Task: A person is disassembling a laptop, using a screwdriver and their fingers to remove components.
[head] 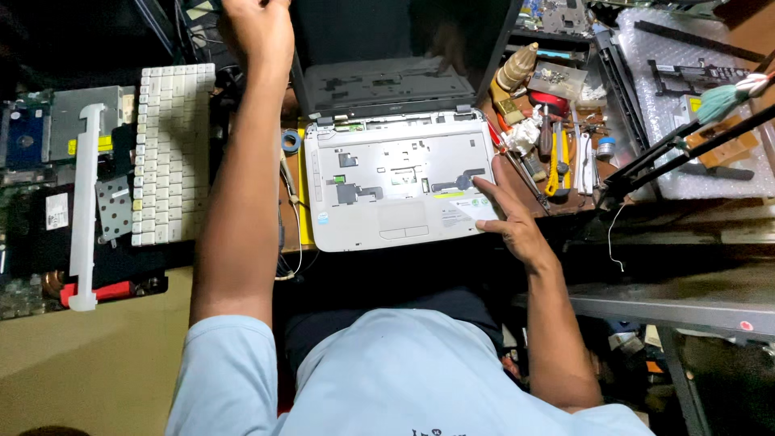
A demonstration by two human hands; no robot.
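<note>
While the right hand (pixel 504 214) lies flat and open on the front right corner of the laptop (pixel 395 190), the left hand (pixel 257 28) reaches up beside its screen (pixel 395 48). Whether that hand grips anything cannot be told. A loose keyboard (pixel 168 153) lies to the left.

Loose keyboard (pixel 169 153) left of laptop (pixel 395 182), tools (pixel 553 149) right

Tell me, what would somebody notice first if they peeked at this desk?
Probably the open silver laptop in the middle, its keyboard gone so the inside plate shows. The right hand rests flat on its right front corner, while the left hand reaches up past the dark screen's left edge. The removed white keyboard lies to the left, and screwdrivers clutter the right.
</note>
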